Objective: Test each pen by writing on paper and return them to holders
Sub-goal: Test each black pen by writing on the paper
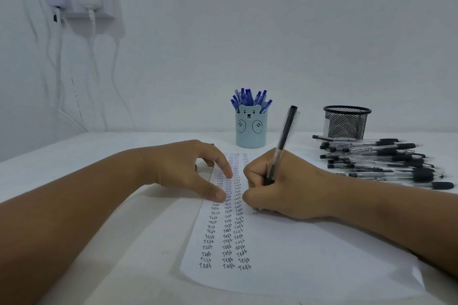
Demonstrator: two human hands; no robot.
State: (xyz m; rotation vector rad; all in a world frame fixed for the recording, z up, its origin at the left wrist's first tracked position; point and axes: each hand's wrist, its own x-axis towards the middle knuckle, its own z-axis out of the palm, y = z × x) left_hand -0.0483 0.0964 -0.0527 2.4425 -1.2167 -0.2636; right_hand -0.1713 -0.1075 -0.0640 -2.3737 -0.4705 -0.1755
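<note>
Currently, right hand (pixel 277 188) grips black-capped clear pen (pixel 282 141) on white written sheet (pixel 297 255); left hand (pixel 183 168) fingers press it, relaxed. Beyond fingertips: blue bear-faced holder (pixel 250 131), black mesh cup (pixel 346 123), loose black pens (pixel 386 158).

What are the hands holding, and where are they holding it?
The right hand grips a black pen low on its barrel, near the writing tip. The left hand holds nothing; its fingertips press on the paper.
</note>
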